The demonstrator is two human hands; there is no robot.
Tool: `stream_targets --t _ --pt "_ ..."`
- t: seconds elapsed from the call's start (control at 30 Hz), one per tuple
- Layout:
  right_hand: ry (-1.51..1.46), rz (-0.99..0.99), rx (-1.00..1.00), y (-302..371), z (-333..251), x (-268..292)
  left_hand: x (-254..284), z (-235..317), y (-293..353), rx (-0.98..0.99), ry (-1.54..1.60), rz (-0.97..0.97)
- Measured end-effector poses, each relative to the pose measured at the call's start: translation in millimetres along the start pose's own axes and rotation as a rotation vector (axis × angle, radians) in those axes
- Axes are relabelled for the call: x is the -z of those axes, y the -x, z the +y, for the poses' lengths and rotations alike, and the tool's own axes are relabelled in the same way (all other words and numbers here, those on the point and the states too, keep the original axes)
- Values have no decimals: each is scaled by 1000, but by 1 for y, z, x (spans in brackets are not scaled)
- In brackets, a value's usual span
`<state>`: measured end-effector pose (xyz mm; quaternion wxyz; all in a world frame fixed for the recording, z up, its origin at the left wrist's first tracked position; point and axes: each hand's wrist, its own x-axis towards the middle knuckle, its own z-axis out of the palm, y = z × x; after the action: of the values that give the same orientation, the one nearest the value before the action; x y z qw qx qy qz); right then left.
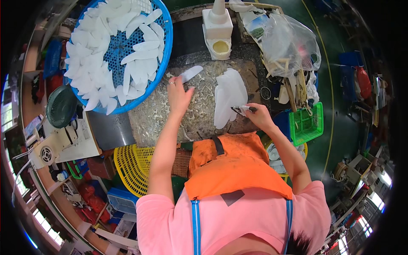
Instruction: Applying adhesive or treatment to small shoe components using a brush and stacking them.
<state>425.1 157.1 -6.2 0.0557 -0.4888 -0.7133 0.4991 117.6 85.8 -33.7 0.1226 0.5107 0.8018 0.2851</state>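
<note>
On the worn work board [199, 108], my left hand [179, 97] lies with thumb and fingers apart. Its fingertips are at the lower end of one long, flat white piece with rounded ends [192, 73]; whether they pinch it cannot be told. My right hand [260, 117] is closed round a small dark tool [241, 110] that looks like snips, its grip partly hidden by the fingers. The tool's tip is over the right edge of a fanned stack of similar white pieces [229, 93]. White trimmings [193, 95] are scattered between the hands.
A big blue basket [169, 42] of white pieces sits at the far left. Beyond the board stands a white container with a round opening [221, 46]. Plastic bags [289, 40] and a green basket [307, 123] are on the right; a yellow basket [132, 168] is below the board.
</note>
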Motion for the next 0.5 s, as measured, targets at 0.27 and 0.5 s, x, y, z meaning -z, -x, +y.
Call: stream_targets --t 0.27,0.5 --pt "-61 19 73 11 -1 -6 -21 -54 -13 281 -187 -49" --pt "-181 110 88 -33 -10 -38 -18 -47 -5 345 -119 27"
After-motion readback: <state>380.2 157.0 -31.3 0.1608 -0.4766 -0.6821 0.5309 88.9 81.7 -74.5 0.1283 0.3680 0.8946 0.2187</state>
